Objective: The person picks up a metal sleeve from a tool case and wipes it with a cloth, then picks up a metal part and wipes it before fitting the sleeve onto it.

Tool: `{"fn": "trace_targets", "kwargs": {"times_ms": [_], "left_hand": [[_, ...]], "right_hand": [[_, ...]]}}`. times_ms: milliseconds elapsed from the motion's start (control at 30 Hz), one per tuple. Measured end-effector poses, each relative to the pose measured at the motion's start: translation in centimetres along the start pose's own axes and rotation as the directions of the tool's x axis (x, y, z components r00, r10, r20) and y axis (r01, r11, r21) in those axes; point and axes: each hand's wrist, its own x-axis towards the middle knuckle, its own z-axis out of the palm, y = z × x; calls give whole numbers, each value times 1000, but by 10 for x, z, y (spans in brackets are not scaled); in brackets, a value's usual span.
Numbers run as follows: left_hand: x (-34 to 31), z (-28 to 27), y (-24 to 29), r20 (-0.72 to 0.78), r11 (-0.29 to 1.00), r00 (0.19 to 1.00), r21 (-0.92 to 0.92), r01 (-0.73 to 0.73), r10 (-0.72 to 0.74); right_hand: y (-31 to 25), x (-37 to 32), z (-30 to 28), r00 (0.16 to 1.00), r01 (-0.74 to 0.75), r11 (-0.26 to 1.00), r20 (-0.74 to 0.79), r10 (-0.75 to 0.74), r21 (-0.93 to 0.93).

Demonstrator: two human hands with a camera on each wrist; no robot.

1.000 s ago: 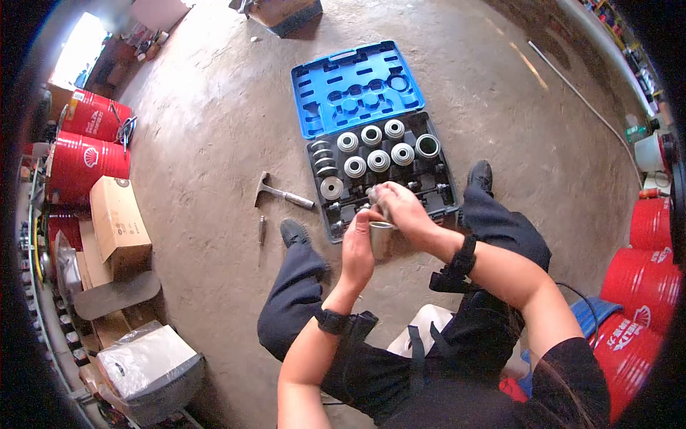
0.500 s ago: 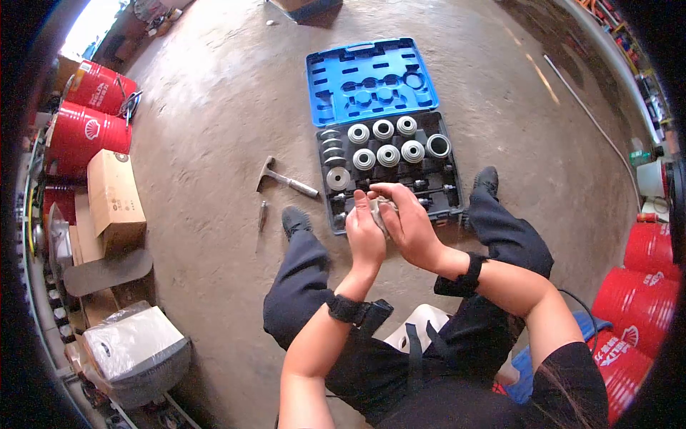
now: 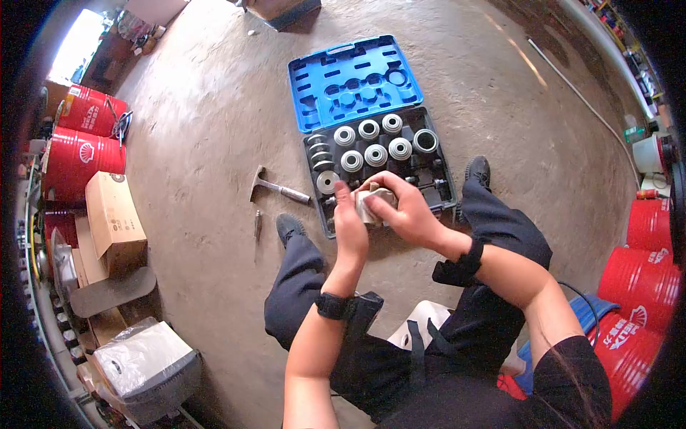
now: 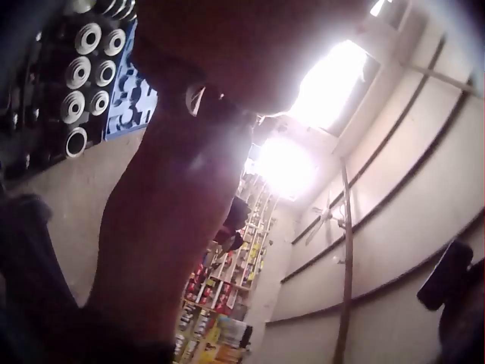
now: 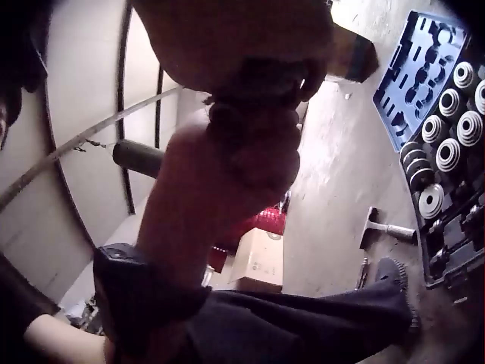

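Both hands meet over the near edge of the open tool case (image 3: 330, 222). A pale, crumpled-looking item (image 3: 370, 208) lies between them; whether it wraps something cannot be told. My right hand (image 3: 413, 218) grips it from the right, thumb across its top. My left hand (image 3: 351, 232) holds it from the left, thumb raised; its far fingers are hidden in the head view. In the right wrist view the left hand's curled fingers (image 5: 261, 148) are dark. Stepped metal discs (image 3: 376, 154) and a metal ring (image 3: 426, 141) sit in the case.
The blue lid (image 3: 350, 86) lies folded back. A hammer (image 3: 279, 190) and a small metal tool (image 3: 257, 225) lie on the floor, left of the case. Cartons (image 3: 118, 214) and red drums (image 3: 78, 164) stand far left, more red drums (image 3: 643, 275) at the right.
The metal cup seen a second ago between the hands no longer shows. Both hands have shifted about the pale item, and its surface shows more than half a second ago.
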Motion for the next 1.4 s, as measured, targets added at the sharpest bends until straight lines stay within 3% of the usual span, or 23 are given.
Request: {"fn": "trace_targets", "kwargs": {"times_ms": [33,100,167,200,367,433,467,500,567,600,700,767,833,900,967,1000,1033,1100,1167,1267,1300,1333,1400], "left_hand": [[2,3,-4,-37,989,995,122,-89,95],[-4,10,5,-87,984,988,136,-112,124],[-7,3,16,162,970,967,-112,215,-196],[-9,3,23,231,953,951,-173,249,-206],[-11,12,21,108,927,947,-197,320,-304],[-5,6,6,-48,958,981,-230,170,-186],[-4,4,5,-92,982,988,-156,110,-125],[-2,3,1,-94,982,988,-155,110,-125],[1,3,-10,-72,957,973,214,-198,218],[1,2,-13,-57,909,961,342,-236,271],[-10,10,-13,8,858,929,379,-346,370],[-13,10,-15,12,857,946,419,-299,323],[-10,8,-18,3,939,966,234,-251,258],[-2,-1,-24,-55,966,984,207,-154,168],[2,-8,-24,-143,999,990,39,16,-10],[0,-9,-24,-134,967,987,251,-52,88],[-2,-8,-24,-141,967,986,250,-50,88],[-5,-5,-27,-44,827,952,508,-239,302],[-6,-2,-29,-34,834,945,482,-270,325],[-10,-3,-25,98,955,987,256,-152,131],[-13,-1,-16,103,954,986,259,-152,129],[-17,0,-6,114,991,993,130,-23,8],[-15,-8,-1,138,984,976,-41,174,-167]], "right_hand": [[-2,-3,1,994,99,982,-17,-103,-163],[6,4,-4,999,-50,993,-14,51,103],[-3,4,-14,972,-228,915,24,234,332],[-3,5,-17,976,-213,918,27,217,334],[-1,-3,-11,996,-74,985,58,65,154],[1,-11,-1,976,217,960,21,-217,-177],[-2,-14,0,970,244,939,62,-236,-242],[-1,-16,2,970,244,940,63,-235,-240],[1,-17,6,959,279,927,24,-283,-250],[2,-18,5,972,236,942,45,-232,-239],[1,-17,3,986,156,971,-26,-164,-183],[19,-12,1,992,93,992,-73,-99,-82],[26,-7,-3,999,-23,1000,24,23,-8],[15,-14,7,999,-7,998,-40,5,-68],[16,-20,22,913,329,858,-99,-396,-394],[15,-26,25,923,291,862,-115,-367,-416],[15,-27,23,924,293,863,-109,-366,-412],[10,-30,16,990,92,941,-72,-122,-326],[11,-25,10,994,19,955,-100,-51,-297],[38,-12,2,989,-104,978,-124,83,-178],[37,-6,-7,967,-256,966,-5,256,-21],[34,-5,-7,931,-355,913,-14,365,203],[21,-2,-10,859,-450,676,77,506,584]]}}
